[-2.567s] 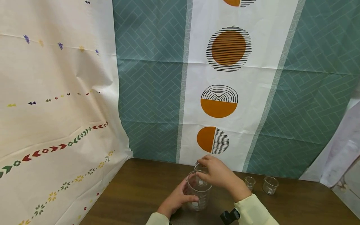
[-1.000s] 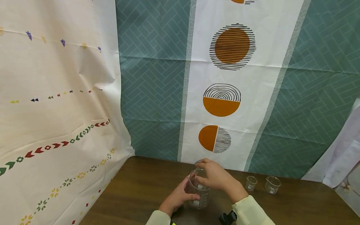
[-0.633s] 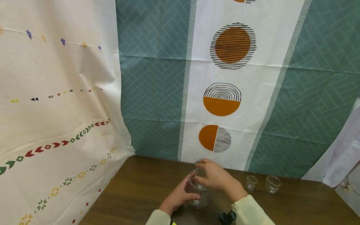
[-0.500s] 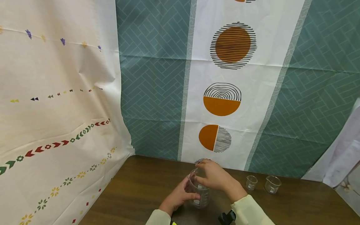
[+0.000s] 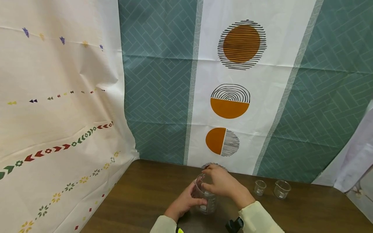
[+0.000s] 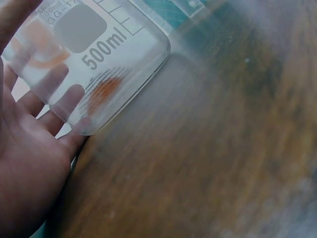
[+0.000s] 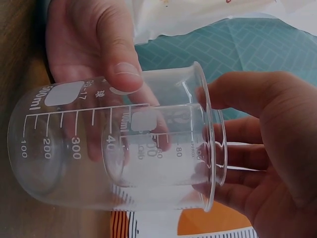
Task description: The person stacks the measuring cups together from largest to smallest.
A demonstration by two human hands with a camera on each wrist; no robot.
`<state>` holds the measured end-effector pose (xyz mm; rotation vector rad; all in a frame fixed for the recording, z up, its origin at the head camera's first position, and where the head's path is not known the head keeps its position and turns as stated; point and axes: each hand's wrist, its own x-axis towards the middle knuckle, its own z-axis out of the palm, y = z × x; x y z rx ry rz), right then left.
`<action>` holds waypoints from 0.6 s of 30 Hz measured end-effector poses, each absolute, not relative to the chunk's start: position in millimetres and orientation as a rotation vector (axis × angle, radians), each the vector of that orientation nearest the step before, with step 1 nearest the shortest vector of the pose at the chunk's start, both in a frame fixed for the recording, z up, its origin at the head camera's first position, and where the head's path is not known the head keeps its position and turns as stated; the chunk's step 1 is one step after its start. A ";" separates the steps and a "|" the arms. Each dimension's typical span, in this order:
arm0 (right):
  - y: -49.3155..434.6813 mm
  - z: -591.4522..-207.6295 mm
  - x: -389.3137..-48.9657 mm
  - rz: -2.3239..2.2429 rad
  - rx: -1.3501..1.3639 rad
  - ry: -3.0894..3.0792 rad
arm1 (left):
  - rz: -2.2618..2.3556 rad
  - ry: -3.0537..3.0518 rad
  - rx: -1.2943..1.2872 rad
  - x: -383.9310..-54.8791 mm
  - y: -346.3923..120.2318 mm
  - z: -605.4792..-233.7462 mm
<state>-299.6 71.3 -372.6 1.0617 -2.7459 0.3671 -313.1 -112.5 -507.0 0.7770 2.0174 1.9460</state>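
Note:
A clear glass beaker [image 5: 210, 207] marked 500ml stands at the middle of the table's near part. My left hand [image 5: 184, 201] grips it round the side, with the thumb across the front and the fingers behind [image 6: 42, 106]. Inside its upper part sits a smaller beaker [image 7: 166, 166] marked 100ml, its rim just past the big one's rim in the right wrist view. My right hand [image 5: 222, 185] holds that smaller beaker by the rim, thumb on one side and fingers on the other. The small beaker's base is above the large one's bottom.
To the right of my right hand stand two more glass beakers, a small one [image 5: 260, 187] and a wider one [image 5: 282, 189]. The dark wooden table [image 5: 145, 194] meets a patterned curtain [image 5: 158, 97] at the back and a white cloth [image 5: 73, 136] on the left.
Since the earliest frame, my right hand has lowered the small beaker from above the large one's rim into it. In the last second both hands have stayed almost still; the view tilts slightly.

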 end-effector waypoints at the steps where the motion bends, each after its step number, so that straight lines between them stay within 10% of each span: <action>1: 71.1 -372.5 -299.4 0.368 1.059 -2.745 | 1.946 2.020 0.782 -313.5 -112.5 -507.2; 18: 67.9 -374.6 -299.9 0.398 1.068 -2.760 | 1.950 2.011 0.765 -311.0 -114.8 -508.5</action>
